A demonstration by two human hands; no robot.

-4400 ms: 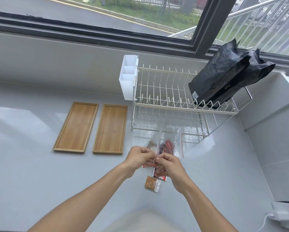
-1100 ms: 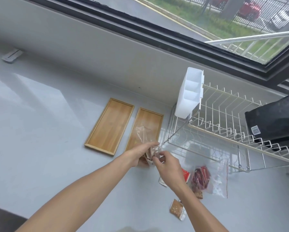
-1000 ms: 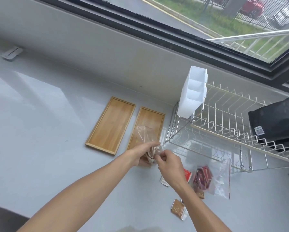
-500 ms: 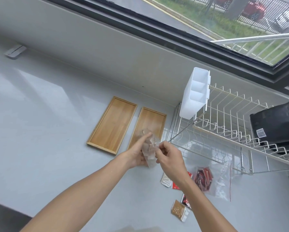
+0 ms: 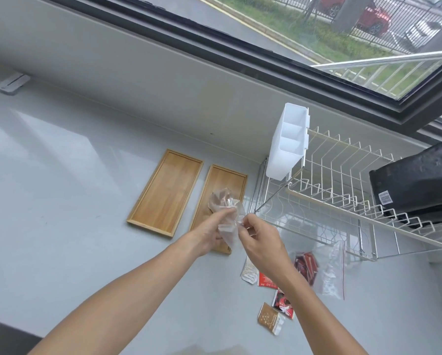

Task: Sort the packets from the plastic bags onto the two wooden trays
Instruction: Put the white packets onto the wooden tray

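Left hand [image 5: 212, 234] and right hand [image 5: 259, 238]: both grips pinched closed on clear plastic bag [image 5: 227, 216], above right wooden tray [image 5: 222, 185].

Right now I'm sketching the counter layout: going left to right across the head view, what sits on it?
Small grey fitting → left wooden tray → right wooden tray → white cutlery holder → wire dish rack → black bag.

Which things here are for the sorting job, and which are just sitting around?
For the job:
- clear bag held in left hand and right hand
- second bag
- loose packets
- two wooden trays

Just sitting around:
- dish rack
- white caddy
- black bag
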